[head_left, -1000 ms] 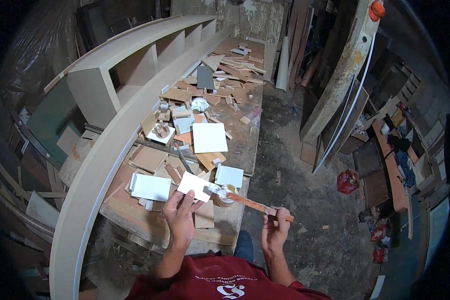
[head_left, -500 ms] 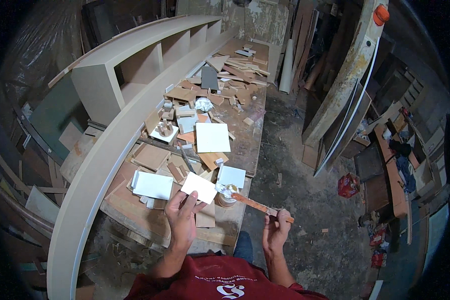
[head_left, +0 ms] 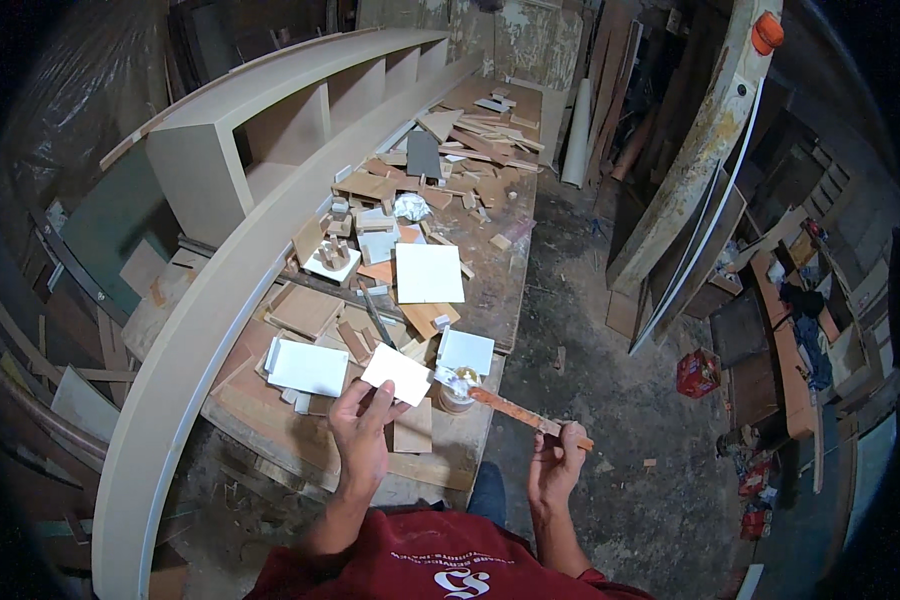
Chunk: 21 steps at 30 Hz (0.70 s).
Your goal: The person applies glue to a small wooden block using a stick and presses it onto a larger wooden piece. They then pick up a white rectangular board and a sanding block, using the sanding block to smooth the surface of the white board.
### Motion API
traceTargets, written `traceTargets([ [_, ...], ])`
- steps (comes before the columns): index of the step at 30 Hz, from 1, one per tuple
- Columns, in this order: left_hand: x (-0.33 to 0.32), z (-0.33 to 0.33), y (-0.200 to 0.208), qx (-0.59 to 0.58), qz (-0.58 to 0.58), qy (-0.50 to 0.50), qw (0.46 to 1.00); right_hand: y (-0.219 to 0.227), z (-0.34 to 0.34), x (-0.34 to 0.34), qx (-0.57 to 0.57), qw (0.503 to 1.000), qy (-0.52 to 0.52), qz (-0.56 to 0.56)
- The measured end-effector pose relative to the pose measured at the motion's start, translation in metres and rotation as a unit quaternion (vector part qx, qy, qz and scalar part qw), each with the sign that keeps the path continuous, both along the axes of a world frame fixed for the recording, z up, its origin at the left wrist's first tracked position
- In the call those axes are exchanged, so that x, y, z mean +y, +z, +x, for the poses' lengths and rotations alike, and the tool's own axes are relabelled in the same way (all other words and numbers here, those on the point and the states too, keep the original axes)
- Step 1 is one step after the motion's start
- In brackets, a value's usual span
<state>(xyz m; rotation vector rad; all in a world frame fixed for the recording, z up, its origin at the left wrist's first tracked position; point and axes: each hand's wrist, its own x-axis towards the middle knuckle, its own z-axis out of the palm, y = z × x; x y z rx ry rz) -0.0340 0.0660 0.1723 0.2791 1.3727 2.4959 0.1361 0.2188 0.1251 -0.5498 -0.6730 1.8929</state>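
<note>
A small white rectangular panel (head_left: 400, 374) is pinched between the thumb and fingers of my left hand (head_left: 364, 420), raised over the near end of the workbench. My right hand (head_left: 558, 462) grips a flat wooden stick (head_left: 518, 411) by its outer end. White paste coats the stick's far tip (head_left: 454, 377), which is beside the panel's right edge and over a small open jar (head_left: 456, 400). Whether the tip touches the jar's rim I cannot tell. Close by on the bench lie a white panel with a strip along one edge (head_left: 308, 367) and another white panel (head_left: 466, 352).
A larger white square board (head_left: 430, 273) lies on the workbench (head_left: 505, 290) among wood offcuts (head_left: 475, 145). Along the left runs a long beige shelf unit (head_left: 202, 170). To the right stand a leaning post (head_left: 675, 170) and a red box (head_left: 698, 373) on the floor.
The panel in my left hand has shifted slightly left, away from the pasted tip. My right hand and the stick have moved slightly right. Both grips are the same.
</note>
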Motion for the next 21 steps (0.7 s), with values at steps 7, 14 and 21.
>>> traceTargets([
  [7, 0.000, 0.005, 0.008, 0.008, -0.008, -0.014, 1.000, -0.006, -0.003, -0.002, -0.013, 1.000, 0.001, 0.010],
  [14, 0.000, 0.005, 0.008, 0.004, 0.004, -0.013, 1.000, 0.001, -0.007, -0.006, 0.001, 1.000, 0.014, 0.028],
  [21, -0.003, 0.000, 0.001, -0.001, 0.006, 0.002, 1.000, -0.003, 0.008, 0.008, -0.027, 0.999, -0.025, 0.033],
])
